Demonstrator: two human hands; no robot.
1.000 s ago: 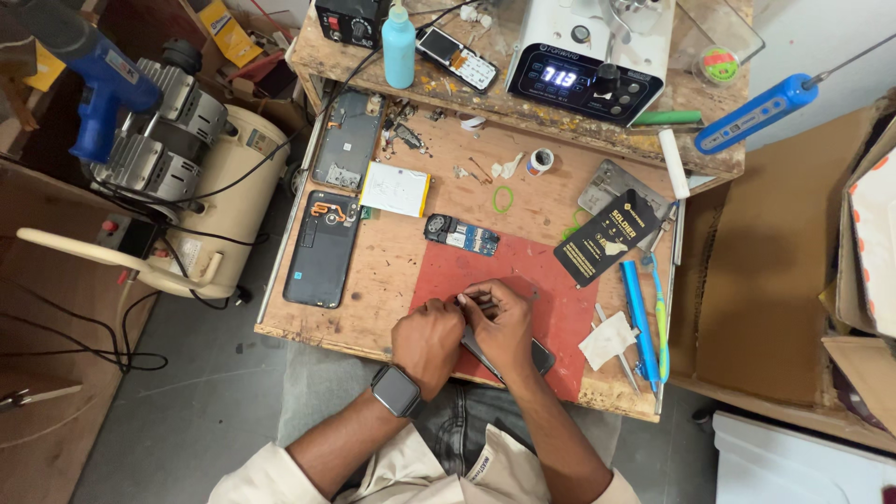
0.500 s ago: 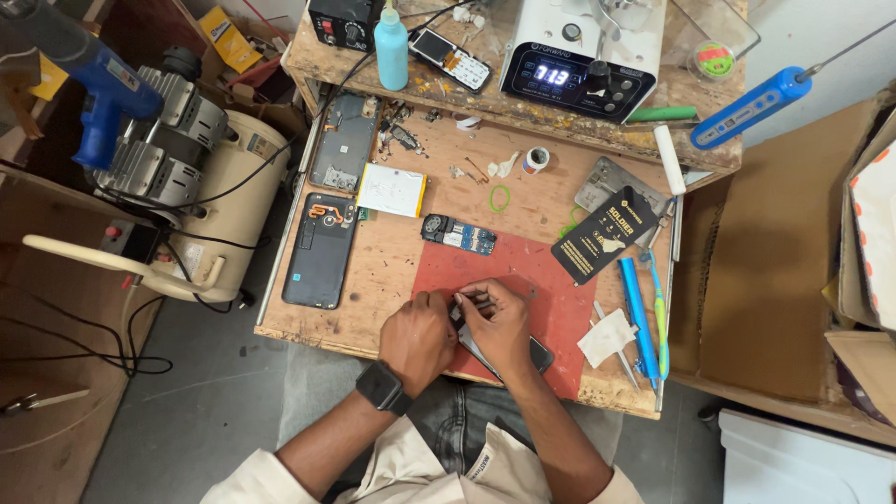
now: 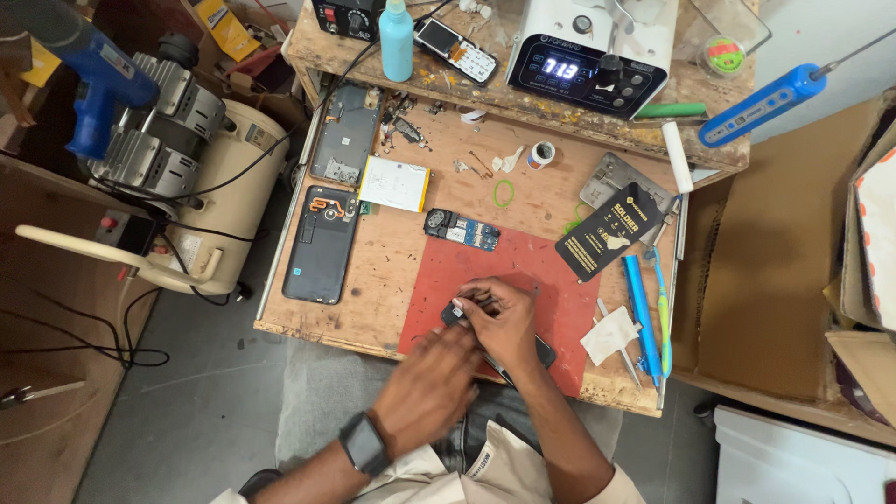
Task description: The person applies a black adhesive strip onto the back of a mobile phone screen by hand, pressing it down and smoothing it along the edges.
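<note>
My right hand (image 3: pixel 502 322) presses down on a small dark phone (image 3: pixel 544 352) lying on a red mat (image 3: pixel 546 271) at the near edge of a wooden bench (image 3: pixel 392 275). Its fingers pinch the phone's left end, where a small white part shows. My left hand (image 3: pixel 427 387), with a dark watch on the wrist, is blurred and hovers just in front of the phone with its fingers apart. Nothing shows in it.
A dark phone back (image 3: pixel 322 245), grey frame (image 3: pixel 347 135), white battery (image 3: pixel 394 183) and blue circuit board (image 3: pixel 462 230) lie left of the mat. Black packet (image 3: pixel 611 231), blue tools (image 3: pixel 649 317) and tissue (image 3: pixel 611 334) right. White station (image 3: pixel 597 56), bottle (image 3: pixel 396 37) behind. Compressor (image 3: pixel 187 159) left, cardboard box (image 3: pixel 775 261) right.
My left hand has come off the dark phone and pulled back toward my body. My right hand has stayed on the phone.
</note>
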